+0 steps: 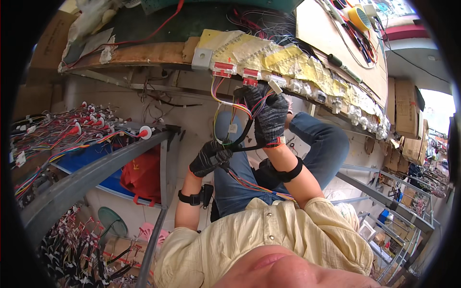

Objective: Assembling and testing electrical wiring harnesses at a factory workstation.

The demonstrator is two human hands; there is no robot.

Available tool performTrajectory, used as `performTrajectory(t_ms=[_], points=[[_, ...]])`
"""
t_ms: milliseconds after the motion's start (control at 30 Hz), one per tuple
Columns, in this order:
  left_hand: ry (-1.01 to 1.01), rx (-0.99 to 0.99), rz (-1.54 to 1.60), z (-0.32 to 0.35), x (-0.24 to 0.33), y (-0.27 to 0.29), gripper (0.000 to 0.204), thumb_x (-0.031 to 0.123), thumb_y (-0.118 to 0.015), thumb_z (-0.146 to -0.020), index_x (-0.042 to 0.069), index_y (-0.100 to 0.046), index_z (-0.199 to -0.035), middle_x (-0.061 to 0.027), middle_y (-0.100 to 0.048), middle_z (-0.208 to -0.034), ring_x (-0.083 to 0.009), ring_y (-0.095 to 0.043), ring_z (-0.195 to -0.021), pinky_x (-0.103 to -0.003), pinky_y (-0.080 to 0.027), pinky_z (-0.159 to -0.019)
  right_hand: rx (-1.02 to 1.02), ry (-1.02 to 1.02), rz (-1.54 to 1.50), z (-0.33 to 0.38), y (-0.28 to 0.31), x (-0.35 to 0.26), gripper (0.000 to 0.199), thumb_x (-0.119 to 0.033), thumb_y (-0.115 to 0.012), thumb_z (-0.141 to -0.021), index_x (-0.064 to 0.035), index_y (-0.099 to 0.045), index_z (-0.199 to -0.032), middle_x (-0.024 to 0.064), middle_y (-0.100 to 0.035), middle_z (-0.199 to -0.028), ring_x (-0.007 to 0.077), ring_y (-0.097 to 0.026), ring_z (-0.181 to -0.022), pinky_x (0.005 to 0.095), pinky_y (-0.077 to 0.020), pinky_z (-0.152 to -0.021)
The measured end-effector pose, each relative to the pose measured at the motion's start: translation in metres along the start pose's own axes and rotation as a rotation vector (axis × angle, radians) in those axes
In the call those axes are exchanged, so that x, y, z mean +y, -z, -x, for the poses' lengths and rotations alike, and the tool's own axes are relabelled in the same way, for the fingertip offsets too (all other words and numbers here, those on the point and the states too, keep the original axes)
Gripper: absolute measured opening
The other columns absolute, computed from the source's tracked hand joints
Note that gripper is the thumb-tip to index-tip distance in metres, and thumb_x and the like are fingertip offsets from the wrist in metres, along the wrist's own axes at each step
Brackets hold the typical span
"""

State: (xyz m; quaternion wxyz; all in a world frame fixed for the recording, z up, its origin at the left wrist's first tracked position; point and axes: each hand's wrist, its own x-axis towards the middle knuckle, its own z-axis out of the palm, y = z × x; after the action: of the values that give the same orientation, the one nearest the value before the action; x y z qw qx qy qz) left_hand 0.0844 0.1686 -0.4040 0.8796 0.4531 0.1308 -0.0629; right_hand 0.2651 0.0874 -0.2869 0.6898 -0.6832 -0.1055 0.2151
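Multicoloured wire bundle (235, 122) hangs from red connectors (224, 68) at the edge of a wooden workbench (144, 54) covered in yellowed paper labels (288, 60). Right hand (269, 115), gloved, is closed around the wires just below the connectors. Left hand (210, 157), gloved, grips the bundle's black lower part. Metal rack (96, 168) with more wires stands left; cardboard boxes (406, 108) right.

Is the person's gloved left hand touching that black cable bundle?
Touching. The head view shows the left hand, in a dark glove, closed around the black cable bundle, which runs out of its fist toward the right hand.
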Motion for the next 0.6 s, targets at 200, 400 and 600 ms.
performTrajectory(t_ms=[200, 400, 600], points=[[0.017, -0.004, 0.028, -0.001, -0.001, 0.001, 0.027, 0.009, -0.061, -0.08, -0.002, -0.053, -0.104, -0.0038, -0.061, -0.076, -0.0112, -0.059, -0.068, -0.025, -0.049, -0.062, 0.053, -0.041, -0.096, 0.0, -0.01, 0.001, 0.013, -0.007, -0.062, -0.083, 0.0028, -0.063, -0.092, 0.0063, -0.065, -0.083, 0.0118, -0.06, -0.071, 0.0236, -0.0479, -0.062], [0.036, 0.033, 0.103, -0.006, 0.001, -0.005, 0.028, 0.011, -0.059, -0.082, -0.004, -0.053, -0.106, -0.0039, -0.059, -0.076, -0.0093, -0.055, -0.063, -0.023, -0.045, -0.057, 0.164, -0.006, 0.034, -0.012, -0.007, 0.022, 0.012, -0.007, -0.061, -0.083, 0.0023, -0.063, -0.09, 0.0054, -0.064, -0.08, 0.0116, -0.059, -0.067, 0.0242, -0.0478, -0.06], [-0.073, -0.017, 0.316, -0.004, -0.011, -0.004, 0.039, 0.021, -0.062, -0.083, -0.004, -0.051, -0.111, -0.005, -0.059, -0.079, -0.0093, -0.052, -0.063, -0.021, -0.039, -0.054, -0.024, 0.354, 0.23, 0.013, 0.014, -0.014, 0.018, -0.013, -0.058, -0.084, 0.0, -0.062, -0.097, 0.0077, -0.063, -0.083, 0.0099, -0.058, -0.071, 0.0251, -0.0458, -0.062]])
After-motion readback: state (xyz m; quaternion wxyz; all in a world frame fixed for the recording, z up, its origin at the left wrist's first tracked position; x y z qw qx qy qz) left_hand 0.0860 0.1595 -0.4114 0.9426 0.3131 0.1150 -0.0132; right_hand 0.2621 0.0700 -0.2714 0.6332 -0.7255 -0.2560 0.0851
